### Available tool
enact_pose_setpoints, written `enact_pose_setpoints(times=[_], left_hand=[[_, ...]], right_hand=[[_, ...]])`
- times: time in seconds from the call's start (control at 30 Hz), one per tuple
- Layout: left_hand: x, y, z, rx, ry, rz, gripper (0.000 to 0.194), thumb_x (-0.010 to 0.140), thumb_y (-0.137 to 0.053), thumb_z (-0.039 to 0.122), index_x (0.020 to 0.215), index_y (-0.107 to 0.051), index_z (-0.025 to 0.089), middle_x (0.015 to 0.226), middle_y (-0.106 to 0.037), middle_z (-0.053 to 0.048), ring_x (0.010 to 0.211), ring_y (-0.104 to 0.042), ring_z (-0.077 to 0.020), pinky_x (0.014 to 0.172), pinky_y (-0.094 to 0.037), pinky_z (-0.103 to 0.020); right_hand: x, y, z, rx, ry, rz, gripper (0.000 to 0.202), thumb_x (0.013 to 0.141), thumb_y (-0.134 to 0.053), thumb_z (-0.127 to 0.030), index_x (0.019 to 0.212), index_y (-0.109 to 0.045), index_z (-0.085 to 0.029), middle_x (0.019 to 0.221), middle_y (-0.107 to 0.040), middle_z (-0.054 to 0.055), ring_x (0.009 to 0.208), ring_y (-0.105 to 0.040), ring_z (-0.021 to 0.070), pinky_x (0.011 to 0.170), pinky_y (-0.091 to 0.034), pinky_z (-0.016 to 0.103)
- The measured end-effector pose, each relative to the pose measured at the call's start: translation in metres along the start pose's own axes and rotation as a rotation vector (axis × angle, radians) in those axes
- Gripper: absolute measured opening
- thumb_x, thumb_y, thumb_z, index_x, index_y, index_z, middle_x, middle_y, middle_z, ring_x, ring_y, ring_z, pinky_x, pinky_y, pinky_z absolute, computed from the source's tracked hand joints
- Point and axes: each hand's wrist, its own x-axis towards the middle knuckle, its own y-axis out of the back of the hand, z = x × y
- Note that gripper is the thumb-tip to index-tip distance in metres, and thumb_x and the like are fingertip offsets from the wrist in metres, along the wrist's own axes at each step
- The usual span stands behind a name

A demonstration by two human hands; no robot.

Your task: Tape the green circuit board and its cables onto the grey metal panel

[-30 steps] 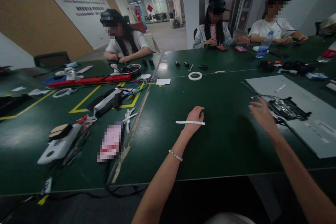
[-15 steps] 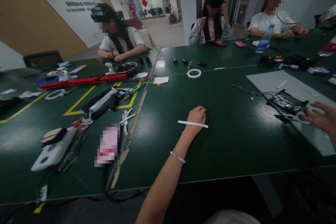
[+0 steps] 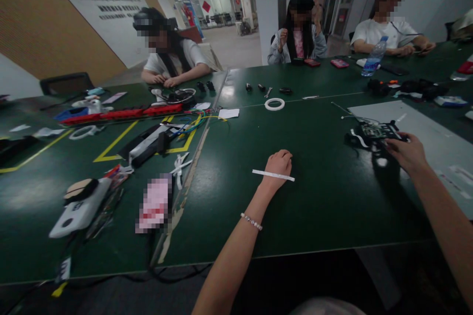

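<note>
My right hand [image 3: 408, 151] grips the right edge of a black-framed electronic module [image 3: 380, 130], fingers and thumb pinched on it. Thin wires and a white ribbon-like strip hang from the module's left side. It is held over the green table, left of the grey board [image 3: 410, 113]. My left hand [image 3: 278, 165] rests palm down on the table with its fingers curled in. Across the back of that wrist lies a narrow white strip [image 3: 273, 175]. A beaded bracelet [image 3: 251, 221] circles the left forearm.
A white tape roll [image 3: 274, 104], a small wrench [image 3: 268, 92] and black parts lie farther back. At left are a pink pouch-like item [image 3: 155, 202], a white power bank-like case [image 3: 79, 206] and a red strip [image 3: 121, 113]. A bottle [image 3: 374, 56] stands far right; several people sit opposite.
My right hand has taken hold of the electronic module and brought it left off the grey board, tilting it. My left hand stays in place. The view has shifted slightly.
</note>
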Motion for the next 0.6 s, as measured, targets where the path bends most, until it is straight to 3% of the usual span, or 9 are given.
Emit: enact_pose_setpoints(times=[0.1,0.23,0.3,0.4,0.5,0.6], left_hand=[[0.001,0.002,0.001,0.002,-0.007,0.044,0.027,0.093,-0.043,0.016,0.116,-0.057,0.015,0.12,-0.057,-0.008,0.111,-0.056,-0.019,0.098,-0.047,-0.04],[0.003,0.005,0.004,-0.004,0.002,0.121,0.028,0.093,-0.044,0.015,0.119,-0.054,0.016,0.122,-0.057,-0.009,0.113,-0.056,-0.0197,0.098,-0.047,-0.042],[0.003,0.006,0.007,-0.021,-0.002,0.17,0.029,0.093,-0.042,0.016,0.121,-0.052,0.016,0.124,-0.055,-0.01,0.115,-0.054,-0.0203,0.098,-0.047,-0.043],[0.003,0.009,0.011,-0.044,-0.025,0.232,0.032,0.095,-0.04,0.019,0.126,-0.047,0.015,0.129,-0.052,-0.011,0.121,-0.05,-0.021,0.102,-0.045,-0.044],[0.002,0.01,0.012,-0.049,-0.072,0.259,0.035,0.096,-0.04,0.023,0.13,-0.044,0.015,0.134,-0.049,-0.012,0.128,-0.044,-0.0208,0.107,-0.04,-0.043],[0.002,0.01,0.013,-0.043,-0.112,0.238,0.038,0.096,-0.04,0.026,0.132,-0.041,0.015,0.136,-0.047,-0.012,0.131,-0.04,-0.0209,0.11,-0.037,-0.042]], right_hand=[[-0.01,-0.015,0.001,0.111,-0.073,-0.043,0.039,0.061,-0.07,-0.02,0.092,-0.046,-0.023,0.091,-0.055,0.004,0.071,-0.056,0.0121,0.066,-0.049,0.03],[-0.033,-0.028,-0.001,0.165,-0.107,-0.208,0.042,0.058,-0.075,-0.021,0.094,-0.053,-0.022,0.094,-0.059,0.003,0.073,-0.056,0.0115,0.063,-0.048,0.025],[-0.046,-0.035,-0.007,0.168,-0.121,-0.326,0.046,0.055,-0.078,-0.022,0.096,-0.057,-0.023,0.098,-0.062,0.004,0.079,-0.059,0.0137,0.062,-0.048,0.024],[-0.066,-0.048,-0.021,0.109,-0.124,-0.623,0.055,0.056,-0.079,-0.025,0.107,-0.058,-0.024,0.103,-0.064,0.004,0.088,-0.062,0.0175,0.064,-0.051,0.024],[-0.083,-0.064,-0.034,0.027,-0.094,-0.901,0.068,0.063,-0.075,-0.026,0.125,-0.05,-0.03,0.109,-0.063,0.004,0.091,-0.063,0.018,0.071,-0.054,0.027],[-0.093,-0.078,-0.039,-0.049,0.01,-0.914,0.077,0.065,-0.073,-0.03,0.135,-0.041,-0.034,0.119,-0.06,0.007,0.091,-0.064,0.0199,0.076,-0.055,0.033]])
